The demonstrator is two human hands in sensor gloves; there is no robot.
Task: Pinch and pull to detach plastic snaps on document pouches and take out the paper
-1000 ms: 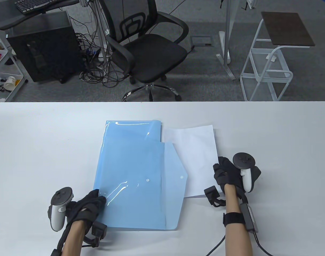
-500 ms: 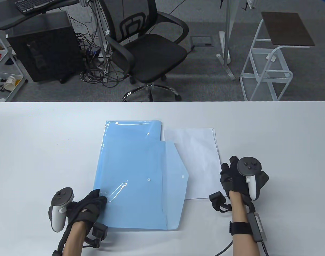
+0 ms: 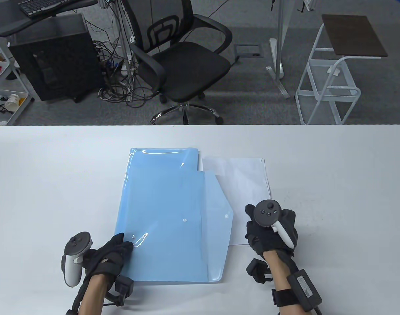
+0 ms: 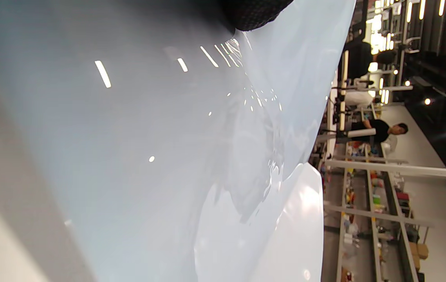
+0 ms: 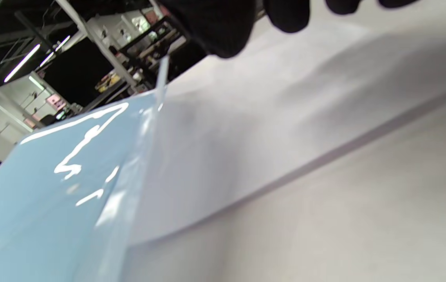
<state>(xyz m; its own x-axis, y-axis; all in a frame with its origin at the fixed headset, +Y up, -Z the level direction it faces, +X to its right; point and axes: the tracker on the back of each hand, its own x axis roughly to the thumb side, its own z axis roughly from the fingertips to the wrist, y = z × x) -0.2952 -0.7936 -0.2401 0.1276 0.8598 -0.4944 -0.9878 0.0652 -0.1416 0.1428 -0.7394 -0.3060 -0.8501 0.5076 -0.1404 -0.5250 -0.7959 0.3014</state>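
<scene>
Pouch [image 3: 167,216], blue, flap open, flat on surface [image 3: 334,183]; left hand [image 3: 113,251] presses near-left corner, grip relaxed. Paper [image 3: 246,190] right of pouch; right hand [image 3: 269,229] above its near edge, grip unclear.

Beyond the white table [image 3: 334,170], a black mesh office chair [image 3: 183,62] stands on grey carpet [image 3: 252,98] at twelve o'clock, a white rolling side table [image 3: 338,65] at two, a black computer tower [image 3: 52,55] at ten.

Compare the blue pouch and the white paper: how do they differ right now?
The blue document pouch is glossy and translucent; the white paper is matte and opaque. The pouch's flap overlaps the paper's left edge. The left hand rests on the pouch, the right hand over the paper. Both lie flat on the table.
</scene>
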